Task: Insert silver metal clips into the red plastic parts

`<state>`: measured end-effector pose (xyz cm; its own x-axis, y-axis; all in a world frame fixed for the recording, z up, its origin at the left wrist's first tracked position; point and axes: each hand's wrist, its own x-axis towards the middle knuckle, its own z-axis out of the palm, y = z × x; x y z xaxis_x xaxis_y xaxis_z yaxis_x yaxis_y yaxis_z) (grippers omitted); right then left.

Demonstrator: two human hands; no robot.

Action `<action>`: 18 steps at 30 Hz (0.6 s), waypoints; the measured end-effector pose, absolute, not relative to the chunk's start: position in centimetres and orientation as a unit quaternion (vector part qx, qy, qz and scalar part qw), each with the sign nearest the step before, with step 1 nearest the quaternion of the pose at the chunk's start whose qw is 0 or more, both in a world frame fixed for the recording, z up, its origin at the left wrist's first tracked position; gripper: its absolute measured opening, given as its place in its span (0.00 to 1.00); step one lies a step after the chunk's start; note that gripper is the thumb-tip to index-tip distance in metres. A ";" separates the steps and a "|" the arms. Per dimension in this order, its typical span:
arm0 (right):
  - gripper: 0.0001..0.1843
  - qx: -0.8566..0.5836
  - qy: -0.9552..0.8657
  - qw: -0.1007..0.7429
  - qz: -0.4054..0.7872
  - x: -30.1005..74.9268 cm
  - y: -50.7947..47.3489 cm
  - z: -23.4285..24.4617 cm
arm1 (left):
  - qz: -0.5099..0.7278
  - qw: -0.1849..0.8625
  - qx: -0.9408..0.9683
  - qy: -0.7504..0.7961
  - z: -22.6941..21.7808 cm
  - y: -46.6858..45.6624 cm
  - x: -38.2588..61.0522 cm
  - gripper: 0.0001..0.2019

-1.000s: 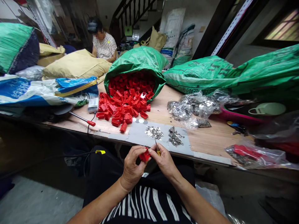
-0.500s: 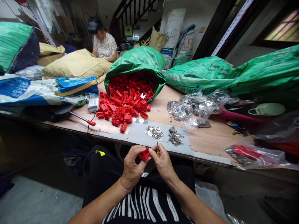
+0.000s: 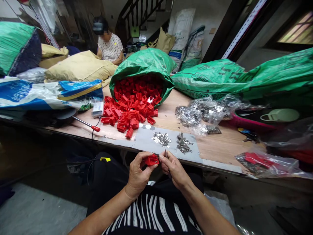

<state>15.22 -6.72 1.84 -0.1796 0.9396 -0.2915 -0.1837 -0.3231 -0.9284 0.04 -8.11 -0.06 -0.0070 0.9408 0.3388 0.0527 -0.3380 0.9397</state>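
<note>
My left hand (image 3: pixel 138 173) pinches a small red plastic part (image 3: pixel 152 160) just below the table's front edge. My right hand (image 3: pixel 174 169) is closed round a thin metal tool (image 3: pixel 165 152) whose tip points up beside the red part. On the grey mat (image 3: pixel 146 138) just beyond my hands lie two small heaps of shiny metal pieces (image 3: pixel 161 138) and darker metal clips (image 3: pixel 183 143). Farther back, a green sack (image 3: pixel 144 63) lies on its side and spills a pile of red plastic parts (image 3: pixel 127 112) onto the wooden table (image 3: pixel 220 143).
Clear bags of metal pieces (image 3: pixel 202 112) lie right of the sack, a bag of red parts (image 3: pixel 261 161) at the right edge. A red-handled tool (image 3: pixel 86 124) and cable sit left. More green sacks (image 3: pixel 244 78) line the back; another person (image 3: pixel 109 44) sits far off.
My left hand has turned the red part so it lies flatter, and my right hand has drawn slightly away to the right with the tool.
</note>
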 end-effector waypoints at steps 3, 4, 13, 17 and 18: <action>0.20 -0.471 -0.427 0.417 0.650 15.7 -6.5 2.0 | 0.569 0.427 0.566 0.417 0.2 -8.1 0.1 0.15; 0.20 -0.469 -0.442 0.409 0.645 15.9 -6.5 2.0 | 0.570 0.439 0.561 0.410 0.3 -8.1 0.2 0.15; 0.18 -0.494 -0.559 0.388 0.541 15.8 -6.2 2.0 | 0.551 0.420 0.593 0.410 -0.3 -8.0 0.1 0.16; 0.18 -0.491 -0.589 0.401 0.501 15.8 -5.5 1.4 | 0.528 0.413 0.619 0.409 -0.4 -7.2 0.1 0.15; 0.17 -0.495 -0.596 0.396 0.492 15.8 -5.3 1.4 | 0.519 0.419 0.621 0.411 -0.2 -6.8 0.0 0.15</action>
<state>15.85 -5.27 1.40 -0.1957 0.9805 -0.0152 0.2001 0.0247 -0.9795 0.00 -6.77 -0.23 0.1234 0.9455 0.3014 0.0748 -0.3117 0.9472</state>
